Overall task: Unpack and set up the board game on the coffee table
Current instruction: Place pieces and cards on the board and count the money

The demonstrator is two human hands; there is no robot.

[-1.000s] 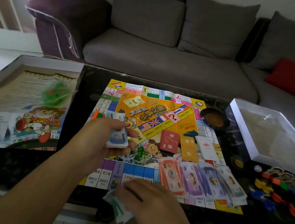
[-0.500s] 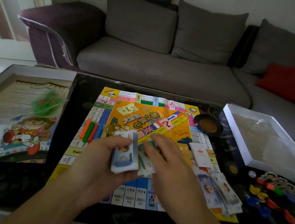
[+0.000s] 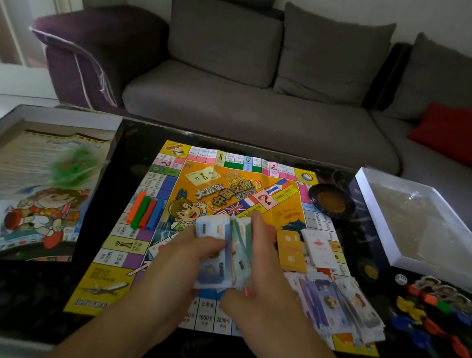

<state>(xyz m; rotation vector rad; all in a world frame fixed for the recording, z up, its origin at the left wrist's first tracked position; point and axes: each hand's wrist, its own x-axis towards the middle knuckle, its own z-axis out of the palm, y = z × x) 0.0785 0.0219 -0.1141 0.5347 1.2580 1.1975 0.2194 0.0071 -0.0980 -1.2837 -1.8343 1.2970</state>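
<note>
The colourful game board (image 3: 222, 183) lies unfolded on the dark coffee table (image 3: 25, 287). Above its near half, my left hand (image 3: 181, 258) grips a blue stack of play money (image 3: 211, 243). My right hand (image 3: 259, 272) holds a green stack of play money (image 3: 241, 238) pressed against the blue one. Fanned rows of play money (image 3: 341, 305) lie on the board's near right corner. Orange cards (image 3: 291, 248) and white cards (image 3: 319, 247) sit to the right of my hands. Four coloured sticks (image 3: 146, 209) rest on the board's left side.
The box lid (image 3: 17, 177) with a green bag of pieces (image 3: 74, 163) lies at the left. The white box tray (image 3: 418, 217) stands at the right, a dark round dish (image 3: 331, 201) beside it. Coloured pawns (image 3: 431, 316) and a die (image 3: 401, 279) lie near right. A grey sofa (image 3: 251, 113) is behind the table.
My right hand lifted a green stack of notes from the table's near edge and brought it against the blue stack in my left hand. The view tilted slightly.
</note>
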